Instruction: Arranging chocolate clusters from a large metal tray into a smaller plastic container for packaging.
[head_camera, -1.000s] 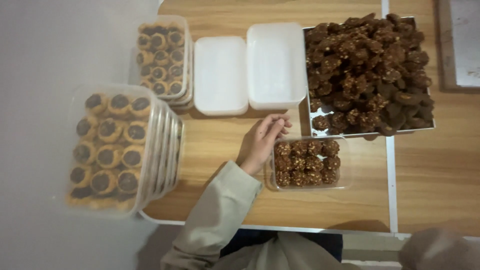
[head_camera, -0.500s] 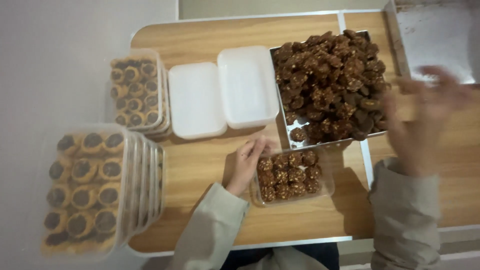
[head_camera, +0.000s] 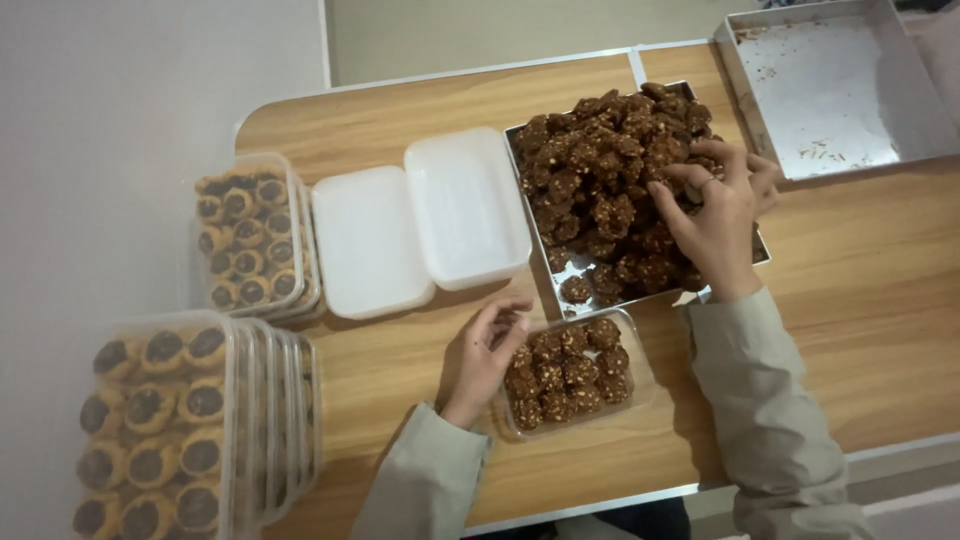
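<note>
Chocolate clusters: heaped dark and nubbly in the metal tray (head_camera: 757, 250) at the back of the counter (head_camera: 880, 330) — the pile (head_camera: 600, 180) is where the action is.
Right hand: (head_camera: 715, 210) now down on the right side of the heap, fingers curled narrow into the clusters; half a second ago it was only swinging in over the tray. Whether it has one pinched yet — cannot tell, the fingertips are buried.
Left hand: (head_camera: 485, 355) loosely open, resting against the left wall of the small clear tub (head_camera: 640, 385), as it has for the past second.
Small clear tub: just in front of the tray, already holding rows of clusters (head_camera: 565, 375).
White lids: two of them (head_camera: 420, 225) lying flat, side by side, left of the tray.
Filled boxes: stacked clear boxes of round tarts (head_camera: 250, 240) at the far left, another stack (head_camera: 160, 420) nearer.
Empty tray: second metal tray (head_camera: 830, 90) at the top right, only crumbs in it.
What it means: the reach has turned into a grab.
</note>
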